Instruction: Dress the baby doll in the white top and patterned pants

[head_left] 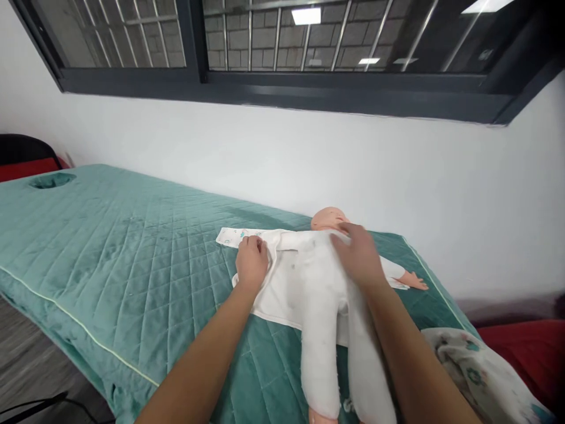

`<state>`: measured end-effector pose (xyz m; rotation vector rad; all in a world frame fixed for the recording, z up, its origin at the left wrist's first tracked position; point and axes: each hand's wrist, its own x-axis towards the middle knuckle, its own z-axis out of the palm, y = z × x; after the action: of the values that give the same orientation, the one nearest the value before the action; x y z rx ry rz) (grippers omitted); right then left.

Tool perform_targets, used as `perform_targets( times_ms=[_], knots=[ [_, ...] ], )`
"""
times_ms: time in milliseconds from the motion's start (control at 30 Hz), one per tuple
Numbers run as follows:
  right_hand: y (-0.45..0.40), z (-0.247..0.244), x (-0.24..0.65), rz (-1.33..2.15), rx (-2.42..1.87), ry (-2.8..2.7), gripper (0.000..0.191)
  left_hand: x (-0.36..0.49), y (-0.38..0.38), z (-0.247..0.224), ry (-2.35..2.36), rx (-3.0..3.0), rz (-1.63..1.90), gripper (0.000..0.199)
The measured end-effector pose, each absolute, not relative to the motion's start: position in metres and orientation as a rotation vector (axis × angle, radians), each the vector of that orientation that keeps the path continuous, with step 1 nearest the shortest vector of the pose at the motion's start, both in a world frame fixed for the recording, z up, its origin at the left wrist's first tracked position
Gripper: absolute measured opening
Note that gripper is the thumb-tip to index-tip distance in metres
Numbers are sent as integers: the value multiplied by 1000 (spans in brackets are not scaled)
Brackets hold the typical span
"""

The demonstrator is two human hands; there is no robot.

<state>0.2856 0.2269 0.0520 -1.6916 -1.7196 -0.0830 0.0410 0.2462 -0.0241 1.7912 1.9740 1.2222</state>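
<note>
A baby doll [322,282] with a white cloth body lies on its back on the green quilted bed cover, its head toward the wall. Spread under and beside it is a white garment [280,294], with one patterned sleeve [232,236] stretched out to the left. My left hand [252,259] has its fingers curled together on the garment's edge near that sleeve. Blurred by motion, my right hand [358,253] is over the doll's chest and shoulder, just below its head. The doll's arm on the right is in a white sleeve, with its small hand [415,280] showing.
The green bed [145,235] has a face hole [52,180] at the far left. A patterned cloth [481,377] lies at the lower right beside something red [525,353]. Behind are a white wall [247,153] and a barred window. A black cable lies on the floor at lower left.
</note>
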Motion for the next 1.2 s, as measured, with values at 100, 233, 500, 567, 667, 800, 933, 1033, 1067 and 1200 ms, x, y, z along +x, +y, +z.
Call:
perform_targets(
  times_ms=[100, 233, 500, 567, 667, 800, 933, 1033, 1067, 1200],
  knots=[
    [209, 32, 328, -63, -1840, -1351, 47, 44, 249, -27, 2044, 1834, 1205, 23],
    [193, 18, 346, 223, -2055, -1239, 45, 46, 249, -26, 2071, 1837, 1161, 26],
    [191, 18, 333, 488, -1898, -1148, 39, 47, 241, -19, 1784, 1688, 1199, 19],
    [192, 15, 333, 530, -1846, -1163, 40, 48, 239, -11, 1657, 1611, 1257, 21],
    [192, 13, 333, 560, -1762, -1169, 42, 51, 239, 5, 1539, 1517, 1223, 29],
    [194, 10, 326, 591, -1641, -1177, 41, 61, 245, 29, 1430, 1497, 1129, 36],
    [196, 6, 314, 663, -1555, -1223, 40, 75, 253, 47, 1388, 1482, 1061, 38],
    [197, 2, 303, 719, -1491, -1248, 39, 82, 259, 59, 1419, 1603, 1011, 34],
    [198, 0, 298, 742, -1472, -1246, 39, 84, 261, 63, 1438, 1683, 1010, 32],
    [204, -5, 285, 839, -1398, -1225, 38, 95, 260, 76, 1575, 2033, 939, 32]
  ],
)
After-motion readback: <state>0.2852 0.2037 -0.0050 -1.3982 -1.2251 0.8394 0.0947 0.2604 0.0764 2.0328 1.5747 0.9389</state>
